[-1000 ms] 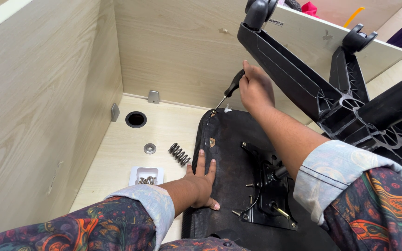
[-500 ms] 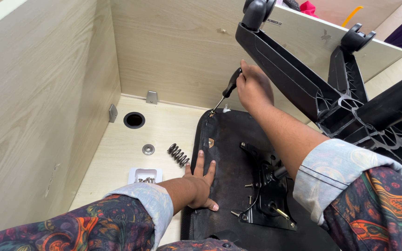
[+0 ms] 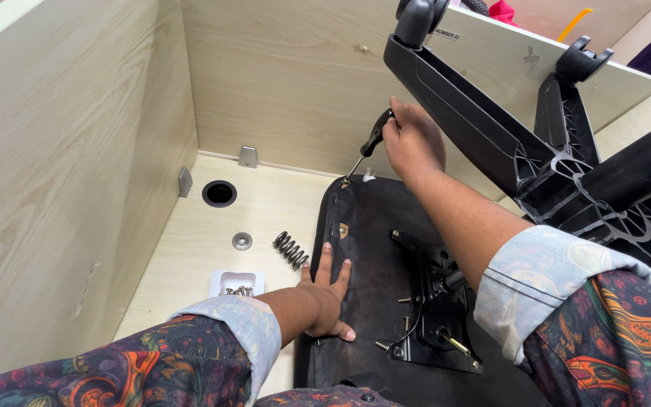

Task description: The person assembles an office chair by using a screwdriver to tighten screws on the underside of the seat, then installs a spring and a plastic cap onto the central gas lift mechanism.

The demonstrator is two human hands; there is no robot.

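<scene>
Right hand (image 3: 414,139) around screwdriver (image 3: 371,145), left hand (image 3: 324,300) flat on seat underside (image 3: 371,249).

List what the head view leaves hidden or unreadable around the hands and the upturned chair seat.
- Screwdriver tip and whatever it meets at the seat corner: too small.
- Right hand grip: fingers curl out of sight.
- Contents of small white box: too small.
- Chair base: cut off by right edge.
- Left hand palm: pressed flat, hidden.

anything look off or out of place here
Nothing looks damaged or spilled. A loose spring and a washer lie on the desk beside the upturned seat, near a small box of screws. The left hand presses flat on the seat; the right hand holds a screwdriver at its corner.
</scene>
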